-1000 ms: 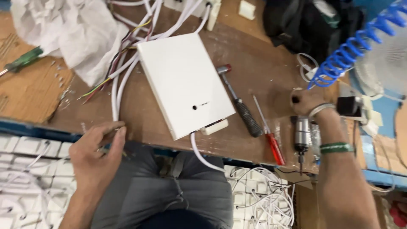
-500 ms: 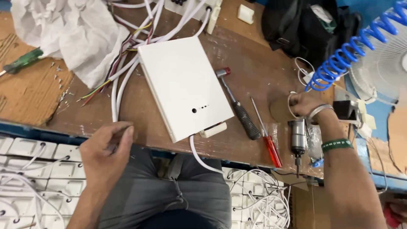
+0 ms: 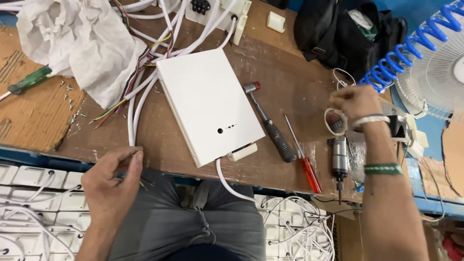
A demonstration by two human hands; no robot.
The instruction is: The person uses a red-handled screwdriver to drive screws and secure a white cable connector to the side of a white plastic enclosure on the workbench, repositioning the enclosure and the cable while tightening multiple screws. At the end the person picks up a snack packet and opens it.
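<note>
A flat white box (image 3: 208, 104) with small holes lies in the middle of the brown workbench (image 3: 299, 82), white cables running from its far and near ends. My left hand (image 3: 113, 183) hovers at the bench's near edge, fingers pinched on thin wire ends (image 3: 144, 182). My right hand (image 3: 355, 104), with wristbands, is at the right, fingers closed beside a small tape roll (image 3: 334, 121); whether it grips anything is unclear. A hammer (image 3: 269, 121) and a red-handled screwdriver (image 3: 303, 157) lie between box and right hand.
A powered screwdriver (image 3: 339, 164) lies at the right with a blue coiled hose (image 3: 411, 48) above it. Crumpled white cloth (image 3: 77, 43), a green screwdriver (image 3: 26, 82) and loose screws (image 3: 72, 104) sit on cardboard at left. A black bag (image 3: 348, 34) and a fan (image 3: 435, 77) stand far right.
My left hand has dropped slightly toward me below the bench edge. My right hand has risen from the powered screwdriver toward the tape roll.
</note>
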